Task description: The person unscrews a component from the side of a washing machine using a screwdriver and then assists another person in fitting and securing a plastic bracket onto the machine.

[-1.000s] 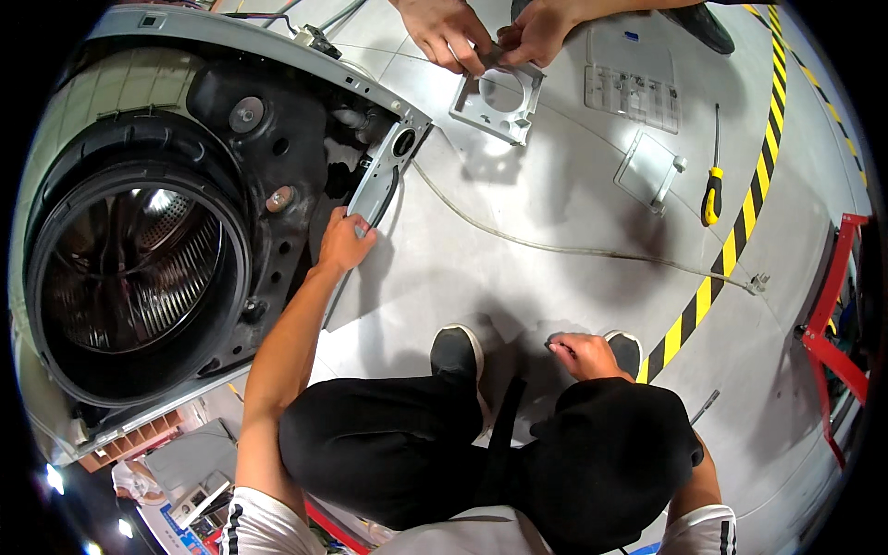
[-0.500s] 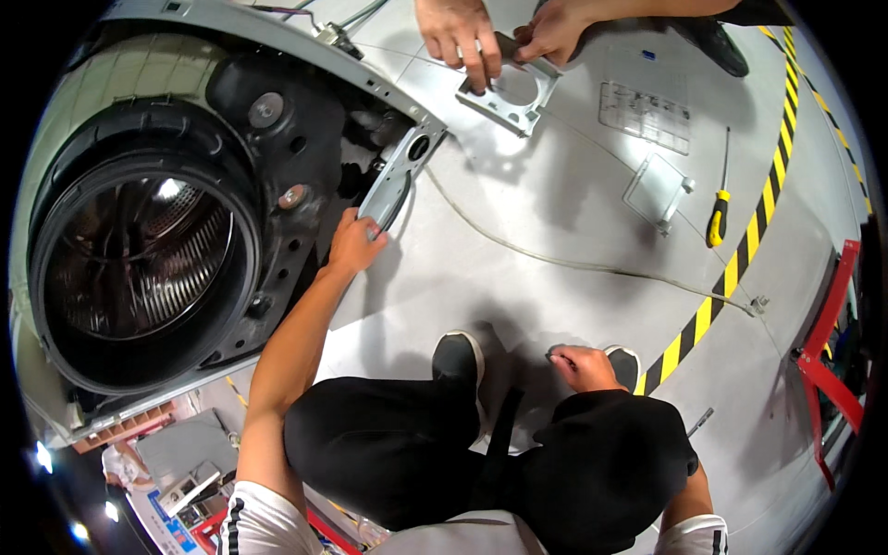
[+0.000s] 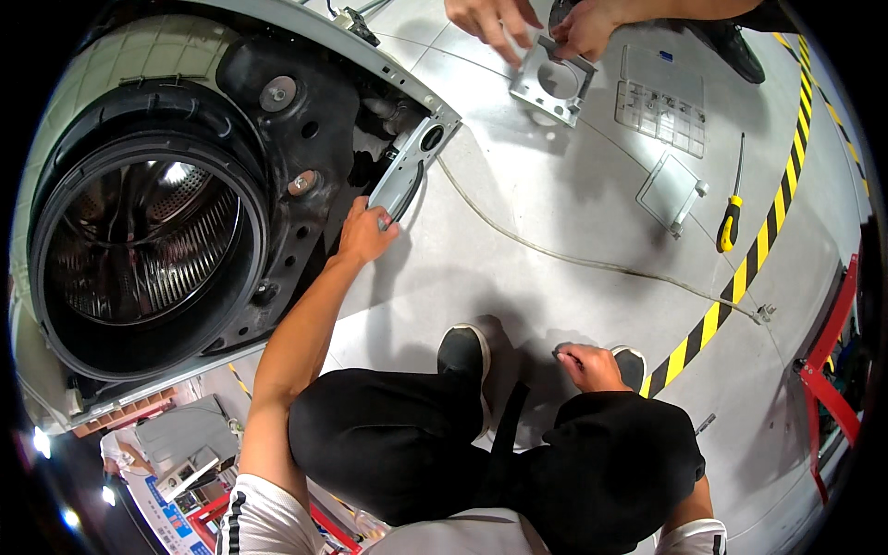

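Note:
A washing machine (image 3: 305,139) with its front taken off fills the left side, its steel drum (image 3: 139,240) showing inside a black rubber door seal (image 3: 245,217). My left hand (image 3: 367,231) is closed round the lower end of a grey metal panel (image 3: 400,185) at the machine's near right corner. A dark cable runs along that panel. My right hand (image 3: 595,368) is held low by my right knee, fingers curled round a small dark thing that I cannot make out.
A co-worker's hands (image 3: 587,28) hold a pale frame with a round hole (image 3: 546,88). On the floor lie a clear compartment box (image 3: 661,116), a small clear cover (image 3: 668,194), a yellow-black screwdriver (image 3: 731,222) and a thin hose (image 3: 573,264). Striped tape (image 3: 740,277) and a red stand (image 3: 828,388) are at right.
The co-worker's frame has turned and tilted, and one of their hands has shifted off its face. The whole view has drifted slightly. Both my hands keep their places.

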A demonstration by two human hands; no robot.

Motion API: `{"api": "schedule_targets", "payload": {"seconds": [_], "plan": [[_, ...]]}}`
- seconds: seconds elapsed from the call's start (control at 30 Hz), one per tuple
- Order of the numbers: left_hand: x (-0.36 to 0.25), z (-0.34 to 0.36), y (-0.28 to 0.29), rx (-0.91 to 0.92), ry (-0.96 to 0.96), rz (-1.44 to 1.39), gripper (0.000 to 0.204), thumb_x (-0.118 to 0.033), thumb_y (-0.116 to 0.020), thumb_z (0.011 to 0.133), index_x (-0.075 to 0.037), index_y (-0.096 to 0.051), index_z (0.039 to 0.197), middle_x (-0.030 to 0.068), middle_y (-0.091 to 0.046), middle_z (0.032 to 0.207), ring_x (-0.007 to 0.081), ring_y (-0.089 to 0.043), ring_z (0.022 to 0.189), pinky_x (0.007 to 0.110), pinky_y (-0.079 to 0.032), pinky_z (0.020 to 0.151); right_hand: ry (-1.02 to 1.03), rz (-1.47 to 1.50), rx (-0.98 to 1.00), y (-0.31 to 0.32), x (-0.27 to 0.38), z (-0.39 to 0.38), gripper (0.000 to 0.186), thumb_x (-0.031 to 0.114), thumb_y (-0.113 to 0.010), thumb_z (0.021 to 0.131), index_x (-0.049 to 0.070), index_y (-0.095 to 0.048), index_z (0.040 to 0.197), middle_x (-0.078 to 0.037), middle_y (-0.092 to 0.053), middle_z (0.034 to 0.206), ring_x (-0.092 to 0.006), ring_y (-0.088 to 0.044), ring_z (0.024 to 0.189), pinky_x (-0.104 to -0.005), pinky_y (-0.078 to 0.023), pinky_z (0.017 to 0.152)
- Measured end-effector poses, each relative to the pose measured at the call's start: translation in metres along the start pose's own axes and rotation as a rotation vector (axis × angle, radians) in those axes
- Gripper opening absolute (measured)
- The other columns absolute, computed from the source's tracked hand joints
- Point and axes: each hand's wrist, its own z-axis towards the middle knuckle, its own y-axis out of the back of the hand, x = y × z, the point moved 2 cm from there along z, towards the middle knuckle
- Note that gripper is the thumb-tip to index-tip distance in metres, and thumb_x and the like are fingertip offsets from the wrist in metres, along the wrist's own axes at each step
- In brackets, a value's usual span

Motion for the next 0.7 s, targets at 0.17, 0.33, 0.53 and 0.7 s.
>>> {"api": "schedule_targets", "payload": {"seconds": [0.17, 0.33, 0.53, 0.7], "plan": [[-0.0026, 0.0004, 0.0031, 0.043, 0.026, -0.024, 0.023, -0.026, -0.067, 0.072, -0.008, -0.064, 0.084, 0.0238, -0.044, 0.122, 0.0401, -0.045, 0.114, 0.041, -0.039, 0.095, 0.017, -0.002, -0.007, -0.0003, -0.0003, 0.0001, 0.011, 0.013, -0.064, 0.081, 0.004, -0.065, 0.087, -0.015, -0.063, 0.073, -0.03, -0.062, 0.064, -0.0341, -0.048, 0.057], [0.0014, 0.0003, -0.0007, 0.01, 0.013, -0.021, 0.023, -0.026, -0.067, 0.072, -0.007, -0.064, 0.085, 0.0247, -0.043, 0.123, 0.0409, -0.044, 0.116, 0.042, -0.039, 0.096, -0.009, 0.007, 0.009, 0.0013, 0.0024, 0.0005, 0.01, 0.014, -0.062, 0.083, 0.005, -0.064, 0.087, -0.015, -0.063, 0.074, -0.033, -0.062, 0.067, -0.0378, -0.049, 0.06], [-0.0035, 0.0, 0.0027, 0.044, 0.02, -0.024, 0.024, -0.027, -0.067, 0.075, -0.006, -0.064, 0.087, 0.0303, -0.039, 0.128, 0.0443, -0.04, 0.121, 0.041, -0.036, 0.099, -0.013, 0.013, 0.011, 0.002, 0.0032, 0.0006, 0.01, 0.014, -0.06, 0.084, 0.006, -0.063, 0.087, -0.016, -0.063, 0.075, -0.0341, -0.061, 0.068, -0.0388, -0.049, 0.06], [-0.0042, 0.0, 0.0041, 0.065, 0.037, -0.033, 0.025, -0.027, -0.066, 0.076, -0.005, -0.064, 0.088, 0.0325, -0.038, 0.129, 0.0458, -0.038, 0.123, 0.042, -0.035, 0.101, -0.013, 0.018, 0.02, 0.0023, 0.0033, 0.0013, 0.01, 0.014, -0.061, 0.083, 0.004, -0.063, 0.086, -0.016, -0.063, 0.074, -0.0341, -0.062, 0.068, -0.0383, -0.049, 0.06]]}}
